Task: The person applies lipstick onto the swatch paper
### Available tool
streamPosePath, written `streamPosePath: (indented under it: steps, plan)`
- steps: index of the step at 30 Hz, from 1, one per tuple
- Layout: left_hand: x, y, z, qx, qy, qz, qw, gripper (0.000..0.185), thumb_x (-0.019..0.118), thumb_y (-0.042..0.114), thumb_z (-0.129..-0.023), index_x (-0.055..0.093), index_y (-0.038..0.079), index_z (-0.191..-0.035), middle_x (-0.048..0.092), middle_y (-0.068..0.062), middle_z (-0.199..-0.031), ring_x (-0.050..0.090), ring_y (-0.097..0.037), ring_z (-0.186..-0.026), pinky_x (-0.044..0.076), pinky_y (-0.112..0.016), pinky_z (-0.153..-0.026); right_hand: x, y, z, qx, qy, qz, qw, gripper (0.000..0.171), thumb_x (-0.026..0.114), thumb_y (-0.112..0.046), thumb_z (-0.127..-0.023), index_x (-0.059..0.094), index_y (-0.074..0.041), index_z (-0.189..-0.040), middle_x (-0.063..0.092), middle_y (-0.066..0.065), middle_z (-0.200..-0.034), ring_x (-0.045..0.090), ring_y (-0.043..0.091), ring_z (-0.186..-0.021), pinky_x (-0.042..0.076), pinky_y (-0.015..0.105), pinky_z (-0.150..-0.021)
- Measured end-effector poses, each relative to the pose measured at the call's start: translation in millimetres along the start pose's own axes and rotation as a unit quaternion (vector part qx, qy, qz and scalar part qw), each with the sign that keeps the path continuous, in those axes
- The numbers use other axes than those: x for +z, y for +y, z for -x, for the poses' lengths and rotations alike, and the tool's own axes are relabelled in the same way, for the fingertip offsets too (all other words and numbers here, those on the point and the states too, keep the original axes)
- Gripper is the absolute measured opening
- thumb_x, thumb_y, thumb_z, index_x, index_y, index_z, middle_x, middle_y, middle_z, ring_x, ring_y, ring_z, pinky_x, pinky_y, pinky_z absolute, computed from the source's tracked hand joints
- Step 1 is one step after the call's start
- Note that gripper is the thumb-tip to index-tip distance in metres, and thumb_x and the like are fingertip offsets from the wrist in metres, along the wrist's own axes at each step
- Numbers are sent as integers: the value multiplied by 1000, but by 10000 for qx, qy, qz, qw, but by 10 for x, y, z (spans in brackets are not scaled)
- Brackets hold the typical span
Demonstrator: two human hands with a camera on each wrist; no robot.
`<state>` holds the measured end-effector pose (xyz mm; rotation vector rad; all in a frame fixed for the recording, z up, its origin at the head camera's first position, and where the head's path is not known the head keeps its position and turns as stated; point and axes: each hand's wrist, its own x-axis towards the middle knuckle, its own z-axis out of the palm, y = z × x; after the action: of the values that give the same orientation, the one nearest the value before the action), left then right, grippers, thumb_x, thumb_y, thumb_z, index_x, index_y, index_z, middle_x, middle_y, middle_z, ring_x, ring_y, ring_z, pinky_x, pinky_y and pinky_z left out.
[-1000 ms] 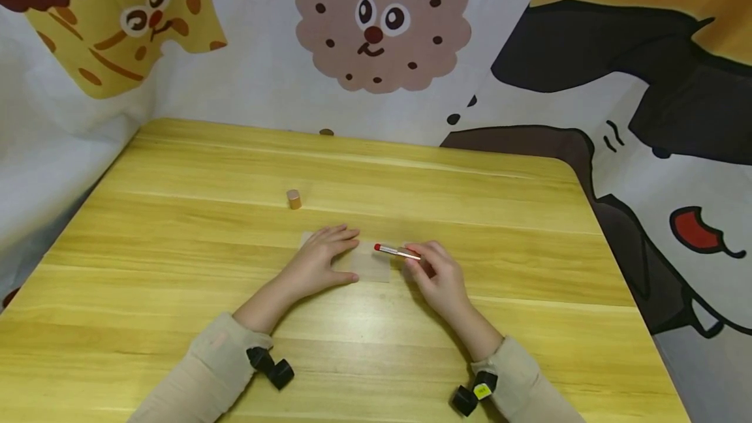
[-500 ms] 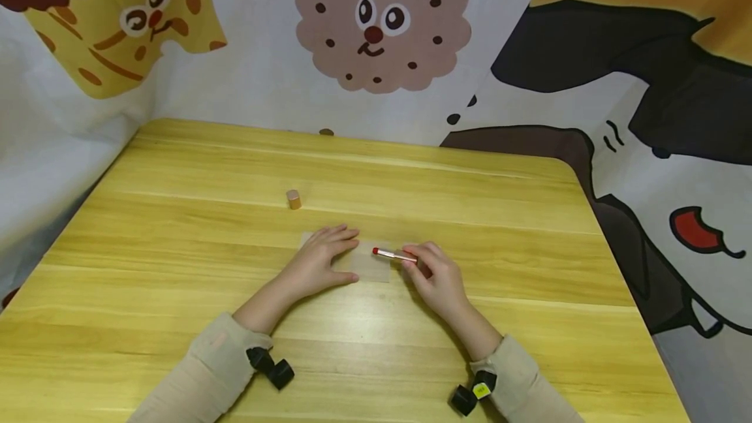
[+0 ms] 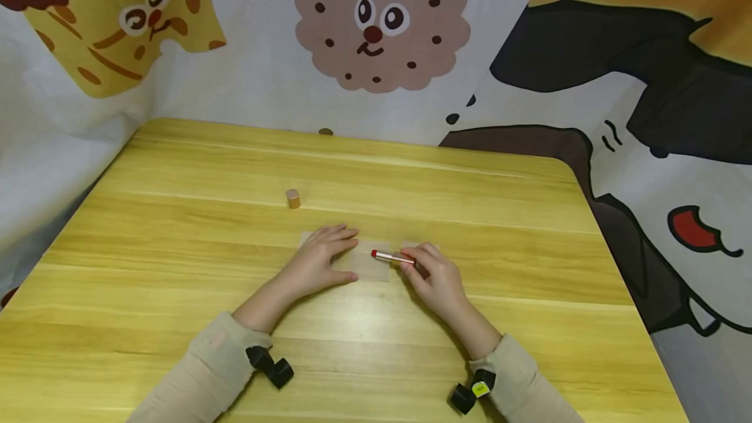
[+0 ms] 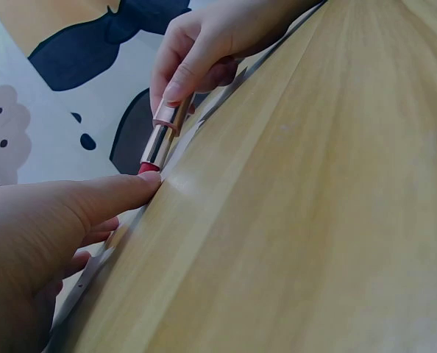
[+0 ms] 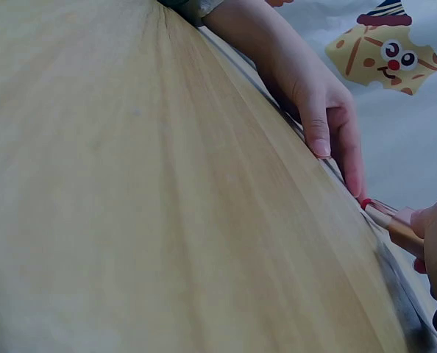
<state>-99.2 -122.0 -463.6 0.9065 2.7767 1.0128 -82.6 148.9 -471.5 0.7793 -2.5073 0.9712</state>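
My right hand (image 3: 436, 274) pinches an uncapped lipstick (image 3: 392, 257), its red tip pointing left over a thin, pale translucent sheet (image 3: 373, 269). In the left wrist view the lipstick (image 4: 158, 136) shows a shiny metallic body and slants down to the sheet. My left hand (image 3: 320, 263) rests on the left part of the sheet with fingers spread, covering much of it. In the right wrist view the lipstick's red tip (image 5: 365, 204) overlaps the left fingertips. Behind the left hand a small copper-coloured cap (image 3: 293, 199) stands upright on the table.
The wooden table (image 3: 352, 358) reaches back to a white curtain (image 3: 247, 70) printed with cartoon food. Another pale edge (image 3: 410, 245) shows beside the right fingers. Small black devices (image 3: 271, 369) sit at both sleeve cuffs.
My right hand has shifted slightly left, and the lipstick's red tip has come a little left and nearer to me over the sheet. The left hand and the cap stay in place.
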Motion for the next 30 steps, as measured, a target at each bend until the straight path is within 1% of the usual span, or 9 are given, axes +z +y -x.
streamPosePath:
  steps: [7,21,30]
  plan:
    - [3,-7,3,14,9,-5,10000,67,77,40,-80,57,3,-132,43,-6,-146,27,-25,-140,12,-44,-114,-7,-4,0,-107,7,48,9999,19,72,-17,-87,72,-8,-104,65,-2,-94,49,6,-67,43,21,-52]
    - [-1,-3,2,17,12,25,10000,67,77,39,-80,56,3,-132,43,-8,-146,27,-26,-139,11,-45,-114,-13,-4,3,-305,-85,-145,9994,16,72,-14,-86,73,-6,-100,63,-2,-87,47,6,-63,41,20,-50]
    - [-3,7,4,7,12,31,10000,67,77,38,-80,56,2,-132,42,-8,-146,27,-26,-139,11,-46,-114,-16,-7,16,-349,-145,-293,9989,13,71,-13,-87,73,-7,-98,62,-3,-85,47,6,-62,40,19,-50]
